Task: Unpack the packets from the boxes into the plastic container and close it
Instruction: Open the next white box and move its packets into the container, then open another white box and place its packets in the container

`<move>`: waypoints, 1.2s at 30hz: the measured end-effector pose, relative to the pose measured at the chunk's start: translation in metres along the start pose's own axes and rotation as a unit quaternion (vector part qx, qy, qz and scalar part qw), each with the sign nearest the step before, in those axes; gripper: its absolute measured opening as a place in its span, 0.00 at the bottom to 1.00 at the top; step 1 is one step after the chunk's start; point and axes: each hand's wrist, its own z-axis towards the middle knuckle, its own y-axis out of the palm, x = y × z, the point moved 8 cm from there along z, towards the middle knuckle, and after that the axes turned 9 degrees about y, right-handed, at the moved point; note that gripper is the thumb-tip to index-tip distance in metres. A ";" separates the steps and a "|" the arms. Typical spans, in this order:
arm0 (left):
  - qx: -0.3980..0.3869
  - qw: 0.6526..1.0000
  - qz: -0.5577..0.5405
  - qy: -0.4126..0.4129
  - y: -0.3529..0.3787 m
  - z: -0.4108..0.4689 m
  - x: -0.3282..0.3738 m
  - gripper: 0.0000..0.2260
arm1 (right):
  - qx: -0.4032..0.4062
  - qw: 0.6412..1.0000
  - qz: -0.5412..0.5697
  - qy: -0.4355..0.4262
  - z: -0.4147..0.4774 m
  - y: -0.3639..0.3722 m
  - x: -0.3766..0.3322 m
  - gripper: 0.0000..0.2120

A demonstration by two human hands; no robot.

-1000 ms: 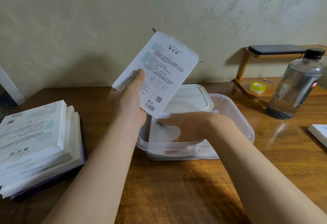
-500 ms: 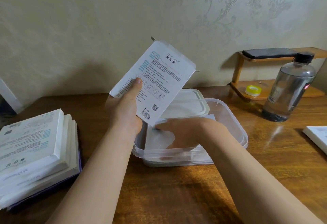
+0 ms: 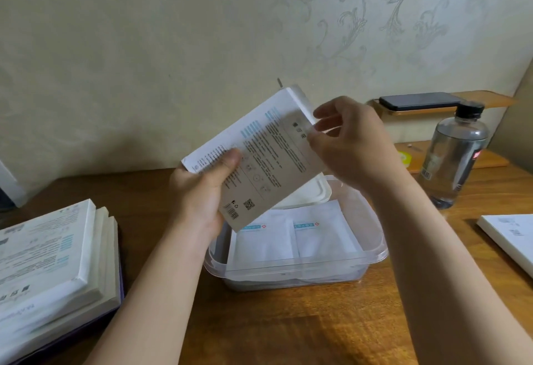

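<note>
My left hand (image 3: 202, 191) grips a white printed box (image 3: 259, 160) by its lower left corner and holds it tilted above the clear plastic container (image 3: 375, 252). My right hand (image 3: 346, 145) is at the box's upper right end, thumb on the printed face and fingers curled behind the open edge, pinching it. Two white packets (image 3: 265, 237) with blue labels lie flat side by side inside the container. The container's white lid (image 3: 305, 194) lies just behind it, partly hidden by the box.
A stack of white boxes (image 3: 52, 252) sits on the wooden table at the left. A clear bottle (image 3: 455, 154) stands at the right, in front of a wooden shelf with a phone (image 3: 418, 102) and a tape roll (image 3: 405, 157). Another white box (image 3: 510, 235) lies at the right edge.
My right hand has come up out of the container to the box's upper end. The packets it covered now show. My left hand still holds the box.
</note>
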 end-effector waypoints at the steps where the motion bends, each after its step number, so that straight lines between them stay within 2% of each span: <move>1: -0.025 1.000 0.007 0.005 0.005 -0.001 0.003 0.12 | -0.004 1.000 0.012 0.009 0.001 -0.001 0.002 0.10; 5: -0.119 0.993 0.015 0.008 0.024 -0.007 0.011 0.18 | -0.008 0.998 0.048 0.045 -0.001 -0.015 0.003 0.06; 9: -0.160 0.987 0.004 -0.013 0.042 -0.019 0.016 0.23 | -0.056 0.981 0.137 0.122 -0.012 -0.036 0.014 0.05; 13: -0.218 0.975 0.010 -0.050 0.073 -0.044 0.018 0.28 | -0.068 0.967 0.163 0.181 -0.028 -0.081 0.038 0.04; 16: -0.256 0.964 -0.006 -0.069 0.104 -0.072 0.017 0.26 | -0.042 0.953 0.203 0.223 -0.044 -0.127 0.063 0.03; 19: -0.295 0.951 0.000 -0.089 0.143 -0.104 0.011 0.25 | 0.013 0.922 0.289 0.257 -0.063 -0.177 0.095 0.04; 25: -0.279 0.953 -0.006 -0.118 0.220 -0.173 -0.026 0.12 | 0.135 0.849 0.385 0.335 -0.124 -0.254 0.154 0.03; 27: -0.276 0.952 -0.012 -0.128 0.243 -0.191 -0.042 0.12 | 0.150 0.839 0.372 0.368 -0.143 -0.268 0.175 0.04; 32: -0.264 0.951 -0.012 -0.159 0.287 -0.223 -0.070 0.20 | 0.067 0.827 0.341 0.441 -0.174 -0.270 0.221 0.02; 34: -0.270 0.950 0.058 -0.149 0.293 -0.226 -0.089 0.22 | 0.052 0.811 0.354 0.462 -0.182 -0.262 0.234 0.06; 36: -0.293 0.938 0.128 -0.134 0.297 -0.231 -0.108 0.23 | 0.070 0.789 0.378 0.479 -0.187 -0.255 0.245 0.09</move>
